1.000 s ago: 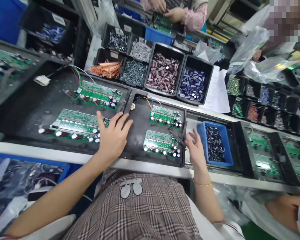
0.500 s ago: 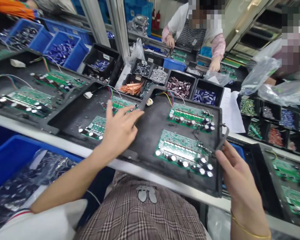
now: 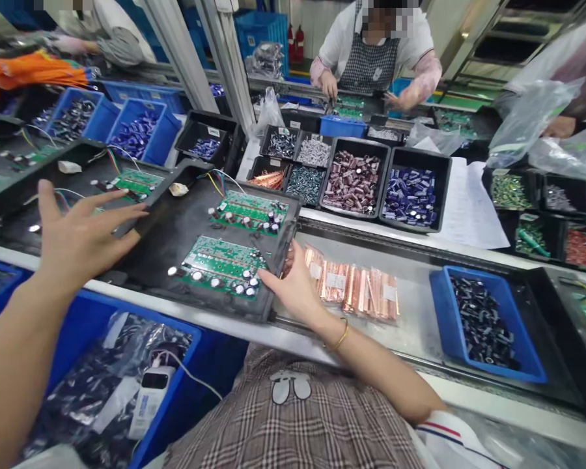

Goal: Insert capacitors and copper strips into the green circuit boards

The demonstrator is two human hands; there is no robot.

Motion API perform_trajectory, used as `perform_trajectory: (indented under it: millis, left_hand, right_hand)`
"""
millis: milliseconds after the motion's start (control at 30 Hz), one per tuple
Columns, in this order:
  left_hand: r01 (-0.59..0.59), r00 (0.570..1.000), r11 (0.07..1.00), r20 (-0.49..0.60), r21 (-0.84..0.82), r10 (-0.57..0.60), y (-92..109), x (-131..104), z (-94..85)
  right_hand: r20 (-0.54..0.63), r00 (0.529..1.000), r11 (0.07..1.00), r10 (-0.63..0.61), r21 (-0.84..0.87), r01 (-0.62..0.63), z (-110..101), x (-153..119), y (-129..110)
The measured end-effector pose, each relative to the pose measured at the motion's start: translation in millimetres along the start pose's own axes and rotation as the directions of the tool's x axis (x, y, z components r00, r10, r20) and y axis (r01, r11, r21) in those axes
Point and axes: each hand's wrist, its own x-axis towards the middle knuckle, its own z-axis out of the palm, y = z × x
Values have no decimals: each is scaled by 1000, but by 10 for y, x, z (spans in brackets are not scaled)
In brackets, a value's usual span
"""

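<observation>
My right hand (image 3: 295,283) grips the right edge of a black tray (image 3: 176,221), thumb on the rim and fingers on the outer side. Inside the tray lie two green circuit boards, an upper one (image 3: 249,210) and a lower one (image 3: 219,264), with round capacitors along their lower edges. Coloured wires run from the upper board to a white connector (image 3: 178,189). My left hand (image 3: 85,228) is open, fingers spread, over the neighbouring tray near where the two trays meet. Whether it touches a rim I cannot tell. It partly hides the boards there.
Right of the tray, bagged copper-coloured strips (image 3: 356,286) and a blue bin of dark parts (image 3: 488,326) sit on the line. Black bins of capacitors (image 3: 413,192) stand behind. A blue crate (image 3: 190,339) is below left. Across the line a co-worker (image 3: 376,58) handles boards.
The tray with two boards has slid left along the line with my right hand on its edge. My left hand has moved left too. The copper strips and blue bin now show.
</observation>
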Motion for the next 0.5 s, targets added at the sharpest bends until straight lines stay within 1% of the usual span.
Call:
perform_trajectory:
  millis: [100,200,267,300,333,367,400,433,467,500]
  left_hand:
    - [17,999,1000,40,-23,-17,-77,-20,27]
    - [25,993,998,118,-54,-18,-57,29,-12]
    - [-3,985,999,173,-43,10,16,171,-31]
    - [-26,981,999,189,-41,33,77,293,-19]
    - [-47,978,998,199,-50,56,156,455,13]
    - [-68,975,995,206,-74,82,254,655,73]
    - [-79,972,990,213,-117,103,367,886,162]
    - [-83,965,981,232,-174,123,491,1141,282]
    - [-74,958,969,254,-237,136,620,1405,428]
    - [-17,942,952,314,-304,117,750,1666,596]
  right_hand:
    - [7,999,998,41,-55,-41,88,8,56]
    - [54,998,993,27,-114,-21,114,30,62]
    - [135,991,989,3,-149,17,26,60,29]
    - [178,984,985,-5,-170,36,-83,72,8]
    - [207,978,979,-8,-199,50,-251,70,-8]
    - [207,978,969,-5,-243,56,-484,48,-13]
    - [162,987,951,7,-306,43,-785,-6,-2]
    - [60,998,924,18,-382,6,-1148,-98,29]
    - [-110,994,881,-5,-471,-47,-1562,-233,82]
    - [-309,949,803,-65,-580,-134,-2011,-412,156]
